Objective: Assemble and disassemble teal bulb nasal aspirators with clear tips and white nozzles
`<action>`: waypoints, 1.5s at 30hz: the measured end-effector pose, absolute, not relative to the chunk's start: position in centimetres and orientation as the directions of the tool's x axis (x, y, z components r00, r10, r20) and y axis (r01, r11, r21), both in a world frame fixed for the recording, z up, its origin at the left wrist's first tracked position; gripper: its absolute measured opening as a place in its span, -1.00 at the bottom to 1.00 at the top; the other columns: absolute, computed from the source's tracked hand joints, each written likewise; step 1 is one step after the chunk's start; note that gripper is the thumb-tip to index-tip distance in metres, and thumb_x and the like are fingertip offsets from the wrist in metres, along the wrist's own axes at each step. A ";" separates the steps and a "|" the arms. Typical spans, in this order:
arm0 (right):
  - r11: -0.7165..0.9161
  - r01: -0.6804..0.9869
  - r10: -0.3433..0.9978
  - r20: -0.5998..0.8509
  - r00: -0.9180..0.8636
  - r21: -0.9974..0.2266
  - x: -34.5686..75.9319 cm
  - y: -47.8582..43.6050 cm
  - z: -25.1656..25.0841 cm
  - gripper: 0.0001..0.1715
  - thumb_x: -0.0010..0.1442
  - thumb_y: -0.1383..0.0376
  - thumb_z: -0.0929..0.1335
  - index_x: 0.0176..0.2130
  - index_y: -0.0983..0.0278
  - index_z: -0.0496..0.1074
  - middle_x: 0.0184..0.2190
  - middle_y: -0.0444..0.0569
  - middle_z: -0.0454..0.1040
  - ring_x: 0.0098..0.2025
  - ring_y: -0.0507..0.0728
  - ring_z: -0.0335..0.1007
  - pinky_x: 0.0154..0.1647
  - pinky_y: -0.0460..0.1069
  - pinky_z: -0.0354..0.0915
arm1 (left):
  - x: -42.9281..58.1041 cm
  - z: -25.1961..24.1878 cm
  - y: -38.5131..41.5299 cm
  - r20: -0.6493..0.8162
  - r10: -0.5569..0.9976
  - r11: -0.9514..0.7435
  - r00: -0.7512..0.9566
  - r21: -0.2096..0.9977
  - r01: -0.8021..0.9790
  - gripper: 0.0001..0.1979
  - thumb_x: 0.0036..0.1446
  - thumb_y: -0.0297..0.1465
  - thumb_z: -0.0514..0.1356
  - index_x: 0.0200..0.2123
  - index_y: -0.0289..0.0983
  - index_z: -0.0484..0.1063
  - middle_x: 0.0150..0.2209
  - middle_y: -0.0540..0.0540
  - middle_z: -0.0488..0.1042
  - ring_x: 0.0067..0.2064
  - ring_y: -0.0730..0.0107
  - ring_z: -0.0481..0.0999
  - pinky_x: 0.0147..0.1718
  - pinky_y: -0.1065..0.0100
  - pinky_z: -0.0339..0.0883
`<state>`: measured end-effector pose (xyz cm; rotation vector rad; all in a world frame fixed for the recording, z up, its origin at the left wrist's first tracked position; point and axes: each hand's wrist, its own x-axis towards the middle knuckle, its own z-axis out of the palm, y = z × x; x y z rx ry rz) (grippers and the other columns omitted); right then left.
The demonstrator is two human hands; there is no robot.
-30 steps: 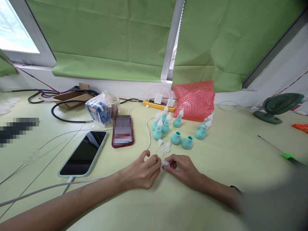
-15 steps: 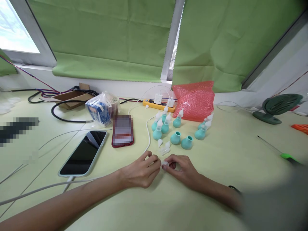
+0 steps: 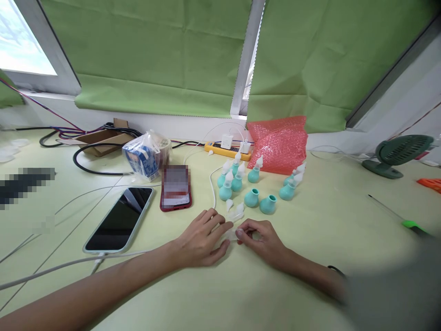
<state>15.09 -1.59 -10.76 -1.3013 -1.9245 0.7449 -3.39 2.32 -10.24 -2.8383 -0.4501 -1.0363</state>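
My right hand (image 3: pixel 263 242) pinches a small translucent plastic piece (image 3: pixel 231 235) between thumb and fingertips, just above the table. Close on its other side, my left hand (image 3: pixel 206 238) has thumb and index finger apart, with the piece's end reaching toward the gap. Just beyond the fingers lie another clear plastic piece (image 3: pixel 237 212) and a small white tip (image 3: pixel 229 205). Behind them stand two teal squeeze bulbs with open necks, a nearer one (image 3: pixel 268 204) and another (image 3: pixel 251 197). Several teal bulbs fitted with clear nozzles (image 3: pixel 225 189) stand around these.
Left of my hands lie a pale-cased phone (image 3: pixel 119 220) with a white cable and a red-cased phone (image 3: pixel 175 187). Farther back are a bagged blue box (image 3: pixel 143 158), a yellow power strip (image 3: pixel 215 149) and a red bubble-wrap bag (image 3: pixel 277 145). A green fan (image 3: pixel 401 154) and a screwdriver (image 3: pixel 409 224) are right.
My left hand's thumb and index finger have spread apart from a curled pinch. More of the translucent piece shows between the hands. My right hand stays nearly in place.
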 end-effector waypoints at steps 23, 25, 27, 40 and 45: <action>0.176 0.417 0.984 0.152 -0.089 -0.892 15.5 -1.1 -11.0 -0.70 0.08 0.16 0.21 -0.56 0.30 0.22 -0.70 -0.14 0.33 -0.66 -0.04 0.19 -0.64 -0.15 0.16 | -3.8 -11.5 2.7 0.777 0.133 -0.978 0.616 0.000 0.211 -0.93 -0.06 -0.55 0.15 -0.43 -0.36 0.32 -0.52 -0.05 0.36 -0.44 0.48 0.24 -0.55 0.47 0.20; 0.178 0.420 0.984 0.159 -0.080 -0.890 15.7 -1.0 -11.1 -0.70 0.08 0.17 0.21 -0.57 0.30 0.21 -0.71 -0.14 0.31 -0.67 -0.04 0.17 -0.65 -0.15 0.15 | -3.7 -11.5 2.9 0.771 0.189 -0.963 0.608 0.025 0.268 -0.95 -0.05 -0.54 0.15 -0.43 -0.35 0.33 -0.50 -0.06 0.38 -0.43 0.47 0.25 -0.55 0.47 0.20; 0.212 0.455 0.977 0.194 -0.086 -0.865 15.8 -1.0 -11.1 -0.72 0.07 0.21 0.21 -0.59 0.30 0.21 -0.71 -0.15 0.29 -0.65 -0.04 0.18 -0.63 -0.14 0.16 | -3.7 -11.6 3.2 0.753 0.273 -0.935 0.598 0.062 0.349 -0.97 -0.02 -0.52 0.14 -0.43 -0.33 0.36 -0.51 -0.04 0.39 -0.44 0.47 0.25 -0.55 0.47 0.20; 0.407 0.560 0.905 0.399 -0.144 -0.721 15.4 -1.3 -10.8 -0.92 -0.05 0.33 0.27 -0.43 0.29 0.27 -0.61 -0.16 0.27 -0.62 -0.05 0.19 -0.60 -0.13 0.22 | -3.4 -11.7 3.6 0.617 0.451 -0.790 0.645 -0.061 0.610 -0.87 0.07 -0.48 0.04 -0.43 -0.28 0.38 -0.61 -0.02 0.36 -0.44 0.38 0.28 -0.68 0.49 0.02; 0.514 0.615 0.835 0.513 -0.200 -0.598 15.3 -1.4 -10.9 -0.83 -0.10 0.37 0.29 -0.38 0.27 0.27 -0.63 -0.17 0.27 -0.61 -0.03 0.21 -0.56 -0.11 0.24 | -3.5 -11.9 3.6 0.614 0.431 -0.827 0.661 -0.026 0.562 -0.84 0.07 -0.52 0.00 -0.47 -0.30 0.35 -0.62 -0.03 0.35 -0.44 0.40 0.30 -0.65 0.50 0.11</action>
